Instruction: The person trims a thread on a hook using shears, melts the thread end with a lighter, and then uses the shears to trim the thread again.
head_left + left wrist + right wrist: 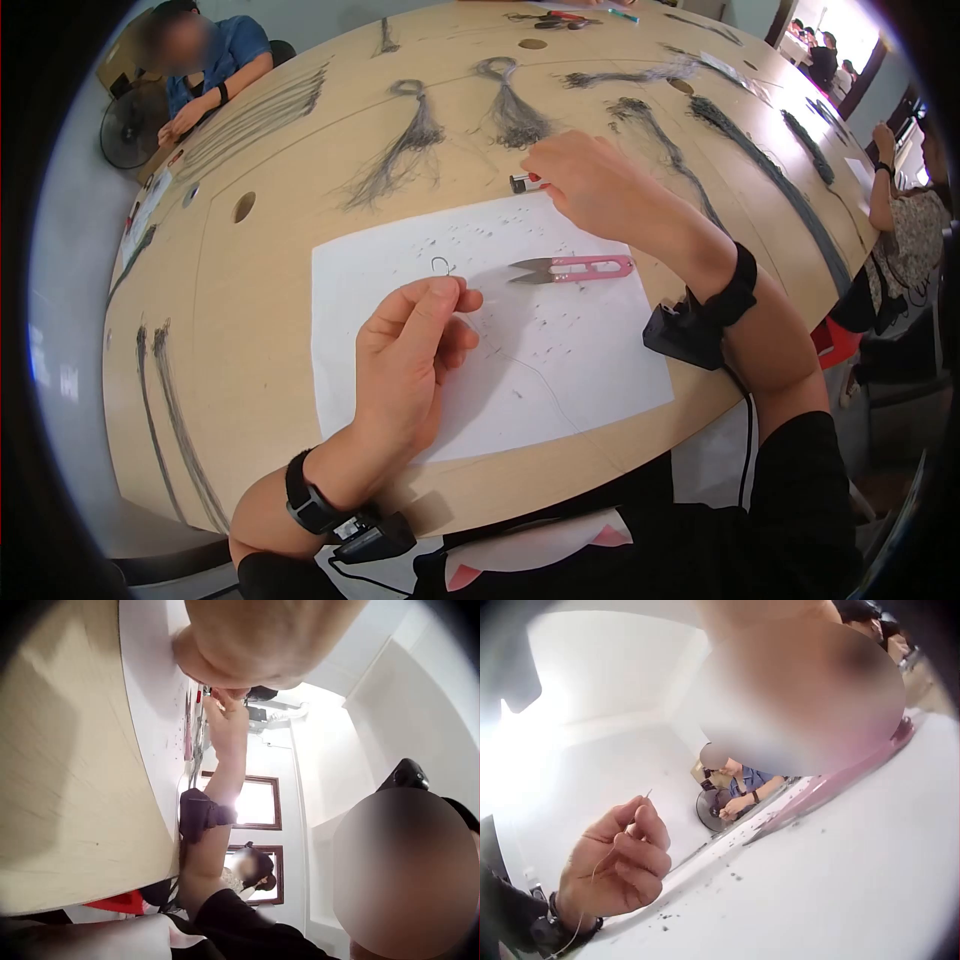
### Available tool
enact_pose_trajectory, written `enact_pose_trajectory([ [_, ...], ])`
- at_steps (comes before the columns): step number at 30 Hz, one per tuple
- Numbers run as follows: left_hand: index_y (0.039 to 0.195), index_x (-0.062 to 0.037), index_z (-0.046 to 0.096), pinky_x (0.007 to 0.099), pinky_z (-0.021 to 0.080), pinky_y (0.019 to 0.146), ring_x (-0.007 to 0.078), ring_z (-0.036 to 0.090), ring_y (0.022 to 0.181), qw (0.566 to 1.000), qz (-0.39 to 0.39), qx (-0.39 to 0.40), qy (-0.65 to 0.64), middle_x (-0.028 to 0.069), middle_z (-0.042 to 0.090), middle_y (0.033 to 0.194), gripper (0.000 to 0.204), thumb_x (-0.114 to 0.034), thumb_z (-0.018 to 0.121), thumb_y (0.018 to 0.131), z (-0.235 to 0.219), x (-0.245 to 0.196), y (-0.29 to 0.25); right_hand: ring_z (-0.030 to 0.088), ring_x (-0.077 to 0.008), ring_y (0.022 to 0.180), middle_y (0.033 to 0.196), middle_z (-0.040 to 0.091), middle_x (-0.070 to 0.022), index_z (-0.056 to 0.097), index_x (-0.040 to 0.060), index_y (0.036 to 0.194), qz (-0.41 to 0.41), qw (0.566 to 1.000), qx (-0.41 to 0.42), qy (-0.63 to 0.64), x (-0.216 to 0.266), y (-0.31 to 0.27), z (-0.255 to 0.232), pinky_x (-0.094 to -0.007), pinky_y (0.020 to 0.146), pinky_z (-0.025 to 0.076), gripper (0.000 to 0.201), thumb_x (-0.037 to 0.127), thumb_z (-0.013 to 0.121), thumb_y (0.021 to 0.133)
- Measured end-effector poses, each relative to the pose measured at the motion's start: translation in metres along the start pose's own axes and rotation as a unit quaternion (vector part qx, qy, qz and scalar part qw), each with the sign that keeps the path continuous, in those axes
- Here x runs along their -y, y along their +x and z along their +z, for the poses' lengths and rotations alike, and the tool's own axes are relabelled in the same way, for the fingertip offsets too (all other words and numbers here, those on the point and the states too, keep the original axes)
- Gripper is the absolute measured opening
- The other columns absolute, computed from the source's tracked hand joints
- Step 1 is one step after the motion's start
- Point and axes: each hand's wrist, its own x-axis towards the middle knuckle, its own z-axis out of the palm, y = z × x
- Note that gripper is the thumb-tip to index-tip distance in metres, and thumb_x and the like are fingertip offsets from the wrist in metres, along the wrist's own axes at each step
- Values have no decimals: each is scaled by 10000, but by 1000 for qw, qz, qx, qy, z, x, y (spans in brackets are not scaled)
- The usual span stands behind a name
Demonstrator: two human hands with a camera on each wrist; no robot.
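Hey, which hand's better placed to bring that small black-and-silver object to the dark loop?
Right, most likely: the right hand appears to hold the black-and-silver object, while the left hand pinches the dark loop.

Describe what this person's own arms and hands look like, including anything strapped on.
The left hand and the right hand are ungloved. On each side, a black wristband carries a boxy black camera with a thin black cable trailing from it. Both black sleeves stop well short of the bands.
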Motion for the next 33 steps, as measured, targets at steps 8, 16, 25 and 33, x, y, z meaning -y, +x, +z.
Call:
enact_pose_trajectory([
  [8,850,-54,542,180,357,497,71,484,573,999,41,24,-2,55,570,804,145,-190,508,812,0,-11,-3,498,-285,667,708,507,-147,469,-37,822,93,991,3,97,13,8,-9,-360,603,406,137,57,448,725],
  [16,870,-69,520,184,374,530,88,474,606,990,127,48,45,76,558,863,142,-195,464,836,2,-19,-6,402,-65,478,600,457,-16,498,9,754,222,738,143,621,85,4,-56,-183,445,344,405,405,434,809],
  [25,885,-68,515,190,370,532,93,503,660,978,178,83,73,78,555,900,138,-182,449,844,1,-21,-12,386,-70,543,612,443,-19,498,22,685,274,696,140,649,97,1,-56,-177,481,322,607,584,294,789],
  [33,856,-49,527,194,365,525,96,495,642,976,166,95,100,84,568,873,147,-181,464,837,1,-21,-12,344,-80,537,586,421,-14,480,41,649,275,719,140,623,101,0,-54,-204,480,297,517,501,315,818],
])
